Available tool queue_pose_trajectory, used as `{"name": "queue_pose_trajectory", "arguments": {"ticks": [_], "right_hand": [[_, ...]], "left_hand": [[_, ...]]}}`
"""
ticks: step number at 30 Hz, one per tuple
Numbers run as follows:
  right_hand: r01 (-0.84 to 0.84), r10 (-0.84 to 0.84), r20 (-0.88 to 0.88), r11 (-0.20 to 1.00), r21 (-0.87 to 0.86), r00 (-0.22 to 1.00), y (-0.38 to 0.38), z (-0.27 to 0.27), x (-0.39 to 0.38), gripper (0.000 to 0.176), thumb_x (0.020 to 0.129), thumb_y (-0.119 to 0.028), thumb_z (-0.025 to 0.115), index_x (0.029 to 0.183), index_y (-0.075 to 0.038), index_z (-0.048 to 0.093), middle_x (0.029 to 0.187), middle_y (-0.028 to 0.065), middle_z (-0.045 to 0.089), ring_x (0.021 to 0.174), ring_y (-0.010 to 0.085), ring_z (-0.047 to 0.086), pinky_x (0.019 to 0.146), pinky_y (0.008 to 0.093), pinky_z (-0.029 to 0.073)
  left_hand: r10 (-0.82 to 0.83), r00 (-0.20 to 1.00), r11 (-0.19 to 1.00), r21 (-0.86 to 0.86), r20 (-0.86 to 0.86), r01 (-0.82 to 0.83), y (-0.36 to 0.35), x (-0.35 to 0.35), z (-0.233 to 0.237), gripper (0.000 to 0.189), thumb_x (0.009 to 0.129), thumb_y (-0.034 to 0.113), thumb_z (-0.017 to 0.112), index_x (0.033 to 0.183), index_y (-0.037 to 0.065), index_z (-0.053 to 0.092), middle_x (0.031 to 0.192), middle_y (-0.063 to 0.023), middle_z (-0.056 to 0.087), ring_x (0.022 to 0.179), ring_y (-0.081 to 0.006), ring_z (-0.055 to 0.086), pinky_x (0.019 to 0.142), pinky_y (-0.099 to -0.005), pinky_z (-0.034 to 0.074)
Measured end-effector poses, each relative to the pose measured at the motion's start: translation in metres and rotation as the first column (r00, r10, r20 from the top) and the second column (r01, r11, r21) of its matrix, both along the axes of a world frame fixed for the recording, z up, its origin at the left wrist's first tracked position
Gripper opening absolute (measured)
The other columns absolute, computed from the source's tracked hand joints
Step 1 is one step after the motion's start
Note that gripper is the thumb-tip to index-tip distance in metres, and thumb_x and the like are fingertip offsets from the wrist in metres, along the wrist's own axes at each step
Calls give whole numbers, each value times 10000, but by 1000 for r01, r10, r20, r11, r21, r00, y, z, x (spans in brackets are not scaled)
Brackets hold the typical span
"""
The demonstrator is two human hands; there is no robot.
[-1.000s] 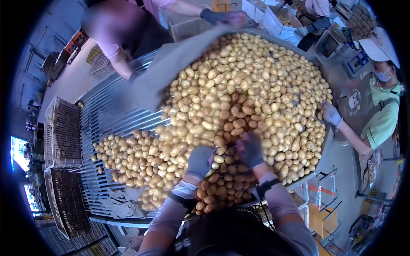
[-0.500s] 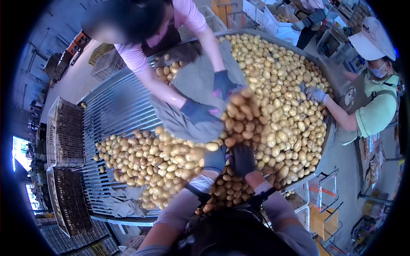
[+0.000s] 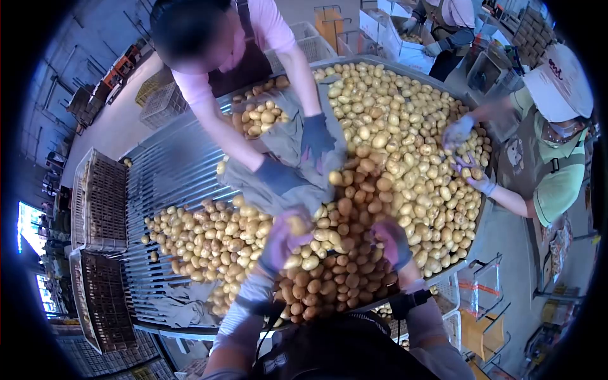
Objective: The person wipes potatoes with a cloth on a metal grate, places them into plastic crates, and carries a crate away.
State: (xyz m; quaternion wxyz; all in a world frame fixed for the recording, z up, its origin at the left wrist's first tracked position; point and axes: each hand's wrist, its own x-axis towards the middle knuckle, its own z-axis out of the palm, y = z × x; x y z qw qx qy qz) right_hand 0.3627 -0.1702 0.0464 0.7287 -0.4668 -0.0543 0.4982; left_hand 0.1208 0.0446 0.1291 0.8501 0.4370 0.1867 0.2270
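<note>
My left hand (image 3: 283, 244), in a dark glove with a purple palm, is raised over the pile with its fingers curled round a yellowish potato (image 3: 296, 224); motion blurs it. To its right, my right hand (image 3: 394, 244), gloved alike, hovers at the edge of the shaded potatoes (image 3: 329, 282) with fingers bent inward. What those fingers hold, if anything, is hidden. Loose potatoes (image 3: 411, 164) cover much of the slatted metal table (image 3: 177, 164). Beyond my hands, a co-worker's two gloved hands press on a grey cloth (image 3: 266, 190) lying over part of the pile.
At the right, another co-worker (image 3: 557, 152) reaches into the potatoes with both gloved hands. Plastic crates (image 3: 98, 199) stand along the table's left end. A crumpled grey cloth (image 3: 183, 307) lies at the near left corner. Further back, a person handles a white box (image 3: 405, 50).
My hands have moved apart from the middle, left hand leftward with a potato, right hand rightward. The co-worker opposite has drawn the cloth back. The right-hand co-worker now has both hands over the pile.
</note>
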Motion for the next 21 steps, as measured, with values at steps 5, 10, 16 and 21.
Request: {"name": "queue_pose_trajectory", "arguments": {"ticks": [5, 10, 16, 21], "right_hand": [[-174, 357, 694, 931, -322, 625, 46, 9, -24, 222, 987, -317, 683, 1076, -124, 749, 997, 65, 743, 901, 234, 717, 790, 349, 581], [59, 415, 879, 897, -439, 233, 50, -26, -43, 244, 940, -297, 695, 1135, -166, 760, 1106, 90, 756, 1012, 319, 730, 882, 425, 585], [57, 408, 844, 889, -454, 347, 50, 5, -30, 292, 949, -317, 688, 1195, -175, 755, 1146, 101, 755, 1053, 327, 721, 929, 445, 572], [-23, 772, 635, 635, -772, -10, 115, 25, -91, 432, 998, -313, 575, 1416, -222, 637, 1302, 153, 712, 1212, 325, 680, 1026, 472, 538]], "left_hand": [[199, 844, 756, 626, -498, 192, 51, 10, -41, 235, 969, 270, 740, 1102, 75, 731, 1087, -67, 734, 981, -195, 700, 864, -336, 586], [399, 639, 90, 722, -657, 686, 28, 34, -49, 271, 909, 333, 721, 1124, 172, 757, 1160, -104, 734, 1053, -341, 703, 883, -463, 571], [422, 553, -12, 605, -719, 796, 24, 42, -65, 269, 945, 302, 624, 1148, 176, 749, 1181, -134, 723, 1108, -346, 702, 896, -491, 568], [517, 428, 123, 559, -741, 820, 1, 36, -83, 287, 967, 161, 615, 1238, 102, 689, 1241, -150, 710, 1132, -335, 708, 905, -471, 581]]}}
